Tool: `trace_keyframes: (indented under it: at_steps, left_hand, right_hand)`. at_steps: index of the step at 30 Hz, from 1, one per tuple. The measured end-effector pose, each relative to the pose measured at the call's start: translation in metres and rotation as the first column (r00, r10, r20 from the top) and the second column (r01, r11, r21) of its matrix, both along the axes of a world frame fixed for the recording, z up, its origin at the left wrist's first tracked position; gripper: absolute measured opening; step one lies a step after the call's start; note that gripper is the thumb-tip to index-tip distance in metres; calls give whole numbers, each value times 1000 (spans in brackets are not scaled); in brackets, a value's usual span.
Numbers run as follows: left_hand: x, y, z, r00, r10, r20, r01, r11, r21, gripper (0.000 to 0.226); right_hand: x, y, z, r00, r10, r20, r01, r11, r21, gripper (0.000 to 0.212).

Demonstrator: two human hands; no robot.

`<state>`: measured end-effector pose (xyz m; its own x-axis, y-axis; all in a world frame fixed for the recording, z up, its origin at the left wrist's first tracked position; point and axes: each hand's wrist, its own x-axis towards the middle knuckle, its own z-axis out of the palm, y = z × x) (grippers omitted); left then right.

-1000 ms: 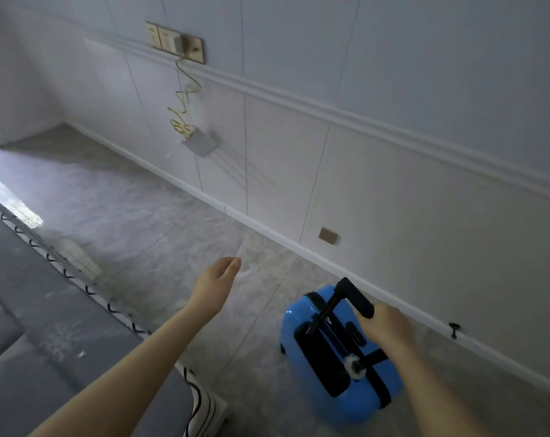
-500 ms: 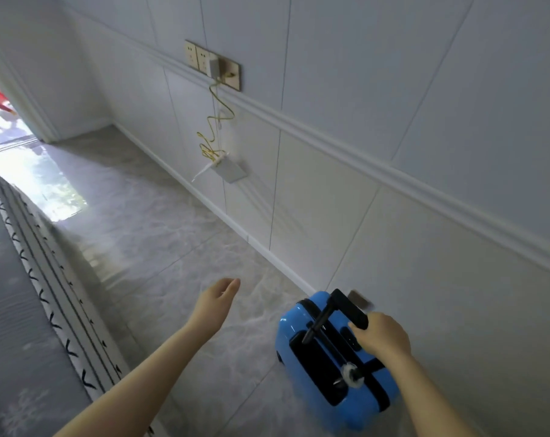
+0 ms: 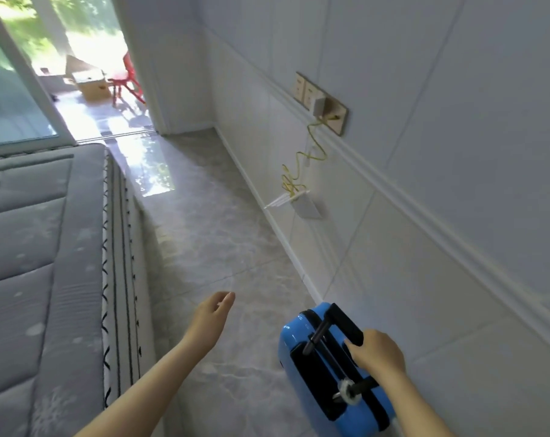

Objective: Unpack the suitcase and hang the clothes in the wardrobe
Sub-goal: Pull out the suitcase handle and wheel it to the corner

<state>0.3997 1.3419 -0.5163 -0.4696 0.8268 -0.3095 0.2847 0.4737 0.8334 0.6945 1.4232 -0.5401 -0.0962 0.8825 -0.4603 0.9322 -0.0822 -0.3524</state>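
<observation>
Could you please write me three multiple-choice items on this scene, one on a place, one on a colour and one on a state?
1. Where does the suitcase stand?
A. On the mattress
B. On the floor beside the wall
C. Out in the doorway

2. What colour is the suitcase's shell?
A. Red
B. Grey
C. Blue

3. What is the left hand doing?
A. Holding nothing, fingers relaxed
B. Gripping the pull handle
C. Pressing on the mattress

Answers: 1 B, as the case sits on the tiled floor next to the wall's baseboard, apart from the mattress. 2 C, its shell is bright blue with black trim. 3 A, the left hand hangs free over the floor, while the right hand grips the pull handle.
</observation>
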Motion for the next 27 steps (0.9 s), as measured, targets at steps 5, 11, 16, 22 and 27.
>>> trace_keyframes:
  at_steps: [5,11,16,22,27]
  left_hand:
    - [-66,42,-6,994,91,57,-92,995,30,18]
    - [-176,100,-11,982,163,95,-167,985,35,29]
    - [-272,136,-21,969,226,98,-231,972,46,20]
    - [-367,185,-29,955,278,107,-281,959,21,20]
    - [-451,248,-24,929,363,75,-366,930,40,18]
  right_hand:
    - [-82,70,-3,994,107,13,-108,994,17,39]
    - [-208,148,-2,987,160,23,-161,987,19,37]
    - [-311,208,-1,979,196,55,-199,979,41,34]
    - [-430,287,-3,965,254,71,-258,964,64,25]
    - [-515,360,-5,978,207,29,-209,975,77,22]
